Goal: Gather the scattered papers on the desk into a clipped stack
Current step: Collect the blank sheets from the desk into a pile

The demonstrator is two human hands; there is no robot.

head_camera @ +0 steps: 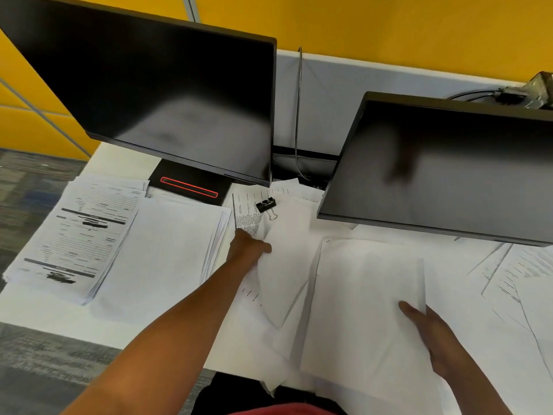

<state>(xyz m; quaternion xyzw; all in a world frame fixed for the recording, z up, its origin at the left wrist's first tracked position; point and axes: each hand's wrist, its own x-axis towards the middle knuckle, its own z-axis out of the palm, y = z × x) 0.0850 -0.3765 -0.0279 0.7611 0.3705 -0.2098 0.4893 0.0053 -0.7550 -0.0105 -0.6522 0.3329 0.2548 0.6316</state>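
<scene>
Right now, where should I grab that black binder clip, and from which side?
Pinch the binder clip across its black body from above. It lies flat on paper, wire handles folded toward you, with the left monitor close behind. The left hand is nearest.

printed sheets point(80, 235) carry text, seemingly too blurred to read

Papers spread over the desk point(45, 313) before two monitors

Two stacks point(89, 235) lie left; loose sheets point(508, 280) lie right; a binder clip point(266, 204) rests on sheets between the left monitor point(155, 94) and right monitor point(449, 169).
</scene>
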